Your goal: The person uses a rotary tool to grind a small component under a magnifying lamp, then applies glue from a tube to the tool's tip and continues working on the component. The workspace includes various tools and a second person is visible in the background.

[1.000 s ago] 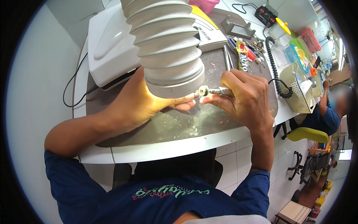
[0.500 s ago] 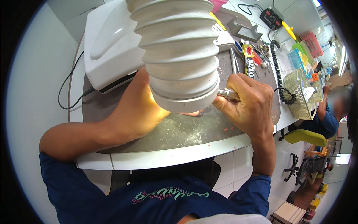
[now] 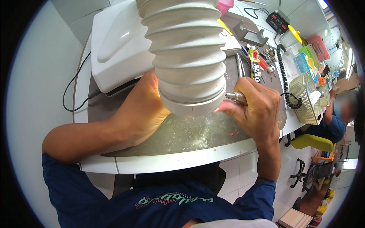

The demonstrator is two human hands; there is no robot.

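Right hand gripped the metal handpiece in a fist; left hand fingers hidden under the ribbed extraction hose, grip unclear. Best kept braced on the mat.

right hand: grip closed on metal handpiece | left hand: under ribbed suction hose, fingertips hidden | grey mat on table, dusty | wicker basket at right
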